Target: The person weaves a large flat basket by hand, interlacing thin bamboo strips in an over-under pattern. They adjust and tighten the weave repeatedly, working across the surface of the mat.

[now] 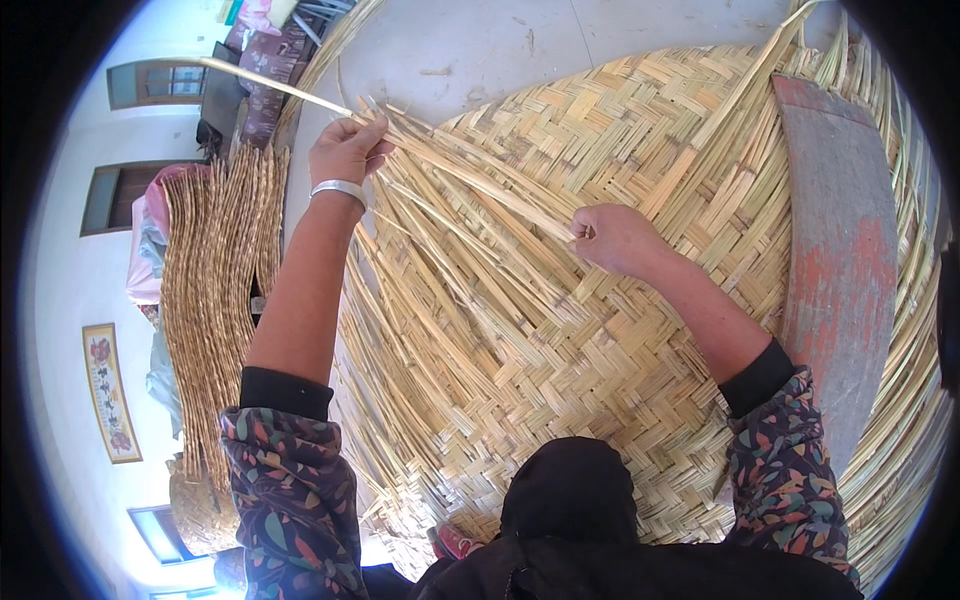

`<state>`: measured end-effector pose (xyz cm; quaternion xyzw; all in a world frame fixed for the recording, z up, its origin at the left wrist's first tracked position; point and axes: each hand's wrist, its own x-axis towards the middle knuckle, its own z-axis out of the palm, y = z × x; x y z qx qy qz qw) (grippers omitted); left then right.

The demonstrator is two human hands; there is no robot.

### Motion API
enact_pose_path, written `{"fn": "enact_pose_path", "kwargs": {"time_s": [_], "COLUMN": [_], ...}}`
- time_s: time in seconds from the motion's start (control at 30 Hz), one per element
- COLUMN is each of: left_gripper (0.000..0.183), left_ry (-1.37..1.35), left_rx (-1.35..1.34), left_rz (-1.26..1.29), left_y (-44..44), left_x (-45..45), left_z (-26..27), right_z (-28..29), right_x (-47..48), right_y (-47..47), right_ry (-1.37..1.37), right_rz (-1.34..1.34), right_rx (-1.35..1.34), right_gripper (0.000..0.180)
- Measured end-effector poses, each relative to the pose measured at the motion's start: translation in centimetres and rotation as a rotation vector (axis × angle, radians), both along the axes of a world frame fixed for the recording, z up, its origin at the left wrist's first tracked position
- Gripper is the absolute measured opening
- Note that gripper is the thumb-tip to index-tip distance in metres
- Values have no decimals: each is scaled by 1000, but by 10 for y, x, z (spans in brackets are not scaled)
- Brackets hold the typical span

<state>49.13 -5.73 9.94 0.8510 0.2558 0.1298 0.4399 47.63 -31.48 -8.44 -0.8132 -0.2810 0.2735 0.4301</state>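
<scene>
A large mat [592, 142] of flat split reed strips, woven in a herringbone pattern, spreads on the floor before me. Pinched in my left hand [349, 150] is a long pale reed strip [270, 86], whose far part sticks out to the upper left. My right hand [615, 238] grips a strip end low over the weave, its fingers curled; whether it is the same strip is hard to tell. Between both hands, loose unwoven strips [465, 255] fan out from the mat toward the left.
A worn wooden board [840, 255] with flaking red paint lies across the mat at right. More loose strips [911, 315] extend beyond it. At left, a tall stack of folded woven mats [217, 300] stands near the wall. Bits of debris lie on the grey floor [480, 45].
</scene>
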Motion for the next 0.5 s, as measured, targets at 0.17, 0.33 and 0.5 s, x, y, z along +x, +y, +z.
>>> {"fn": "enact_pose_path", "kwargs": {"time_s": [0.17, 0.33, 0.5], "left_gripper": [14, 11, 8], "left_ry": [-9, -43, -86], "left_rx": [-163, -174, -256], "left_rz": [-59, -68, -102], "left_y": [6, 9, 5], "left_x": [4, 6, 4], "left_z": [9, 19, 26], "right_z": [1, 3, 5], "right_x": [1, 1, 2], "right_y": [0, -1, -2], "right_ry": [10, 16, 51], "right_rz": [-8, 6, 17], "right_rx": [4, 10, -4], "right_gripper": [20, 19, 20]}}
